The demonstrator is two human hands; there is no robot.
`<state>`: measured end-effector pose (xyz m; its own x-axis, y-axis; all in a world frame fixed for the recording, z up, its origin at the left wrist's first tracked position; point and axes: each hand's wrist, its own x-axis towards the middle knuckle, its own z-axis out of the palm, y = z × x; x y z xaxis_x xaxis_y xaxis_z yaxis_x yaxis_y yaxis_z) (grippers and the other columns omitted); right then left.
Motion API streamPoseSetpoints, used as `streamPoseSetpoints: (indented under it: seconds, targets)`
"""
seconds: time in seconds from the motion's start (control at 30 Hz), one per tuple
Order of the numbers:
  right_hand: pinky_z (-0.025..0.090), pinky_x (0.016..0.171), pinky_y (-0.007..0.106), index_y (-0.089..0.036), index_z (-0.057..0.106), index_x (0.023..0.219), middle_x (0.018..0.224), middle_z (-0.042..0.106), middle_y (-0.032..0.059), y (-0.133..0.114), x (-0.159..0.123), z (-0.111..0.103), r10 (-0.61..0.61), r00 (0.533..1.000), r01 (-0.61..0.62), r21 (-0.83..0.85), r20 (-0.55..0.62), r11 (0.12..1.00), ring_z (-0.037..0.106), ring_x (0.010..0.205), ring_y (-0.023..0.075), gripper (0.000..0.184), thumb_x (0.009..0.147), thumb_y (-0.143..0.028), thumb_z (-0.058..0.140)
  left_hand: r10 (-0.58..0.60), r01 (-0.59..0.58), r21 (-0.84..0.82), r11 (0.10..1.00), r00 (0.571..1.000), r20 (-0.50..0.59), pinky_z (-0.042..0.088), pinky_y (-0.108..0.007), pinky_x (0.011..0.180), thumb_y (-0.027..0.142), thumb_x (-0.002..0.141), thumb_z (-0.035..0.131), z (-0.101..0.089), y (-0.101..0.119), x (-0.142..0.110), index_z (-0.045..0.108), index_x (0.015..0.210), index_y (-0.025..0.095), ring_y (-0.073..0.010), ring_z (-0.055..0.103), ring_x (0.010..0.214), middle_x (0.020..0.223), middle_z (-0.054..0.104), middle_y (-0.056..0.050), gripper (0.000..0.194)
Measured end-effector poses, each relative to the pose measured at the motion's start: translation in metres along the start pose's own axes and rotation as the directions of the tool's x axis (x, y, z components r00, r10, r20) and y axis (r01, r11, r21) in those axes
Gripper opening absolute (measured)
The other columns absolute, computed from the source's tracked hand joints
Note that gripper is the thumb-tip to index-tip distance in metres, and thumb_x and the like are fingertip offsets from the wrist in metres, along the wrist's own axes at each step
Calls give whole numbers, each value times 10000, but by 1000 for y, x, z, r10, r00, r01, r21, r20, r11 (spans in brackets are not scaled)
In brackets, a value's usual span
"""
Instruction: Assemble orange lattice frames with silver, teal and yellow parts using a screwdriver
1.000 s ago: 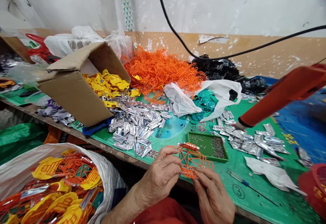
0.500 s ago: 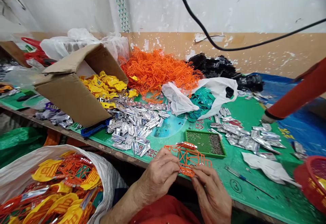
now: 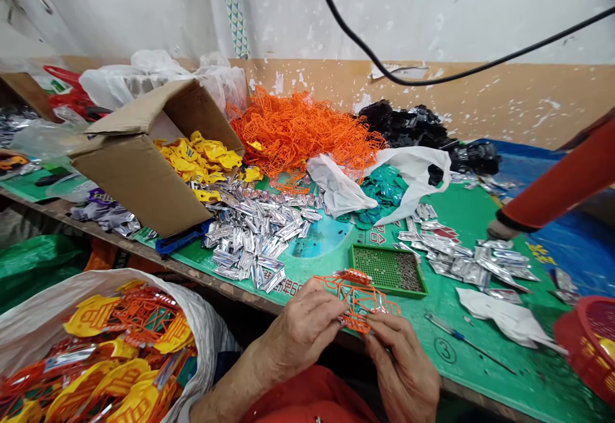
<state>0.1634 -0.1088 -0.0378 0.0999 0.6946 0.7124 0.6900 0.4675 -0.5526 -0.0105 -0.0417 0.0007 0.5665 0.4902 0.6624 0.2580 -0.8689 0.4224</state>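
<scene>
Orange lattice frame (image 3: pixel 355 295): on the near side of the green tray (image 3: pixel 390 277), toward its left end. Partly in front of the tray in view; whether they touch, cannot tell.

Frame lies just beyond and between the fingertips, long axis mostly side to side, right end slanting slightly nearer the person. Neither hand clearly nearer; both on its near edge.

Left hand (image 3: pixel 307 320): forearm in from lower left, fingers curled, fingertips pinched at the near edge, left of its middle. Right hand (image 3: pixel 406 362): below the tray in view, fingers angled up and leftward, thumb and fingers closed on the near edge. Hands a little apart, frame bridging them over the front of the bench (image 3: pixel 468 372). Detail under the fingertips partly hidden.
</scene>
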Motion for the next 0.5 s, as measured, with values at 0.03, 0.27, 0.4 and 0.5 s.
streamPoseSetpoints:
  seconds: [0.03,0.27,0.4,0.5]
  targets:
    - [535,760,167,-177,650,952,887,640,39,0,-1,0,5,1000,-5,8,-1,1000,647,814,99,115,903,-149,550,-2,2,-11,1000,1000,-10,511,-340,765,61,879,519,0,1,0,534,1018,152,-164,630,738,802,700,-59,167]
    - [556,702,174,-188,658,965,876,637,39,-2,-1,-2,12,1000,-12,26,5,1000,648,790,107,133,892,-135,561,9,-10,-41,999,1000,-20,502,-323,787,15,834,559,-4,4,1,597,907,153,-159,598,798,856,695,-67,161]
    - [555,719,175,-185,662,955,870,640,41,-5,1,-3,-6,1000,6,-10,6,1000,653,788,107,127,903,-155,550,3,-5,-84,996,1000,-23,499,-320,754,30,844,554,-5,3,1,611,874,164,-166,564,785,843,702,-63,148]
    - [556,726,178,-185,662,952,869,643,42,-5,2,-4,-19,1000,20,-33,9,999,655,787,107,125,906,-163,548,6,-8,-99,995,1000,-23,489,-322,738,36,850,551,-4,2,1,602,875,165,-163,561,762,830,708,-60,141]
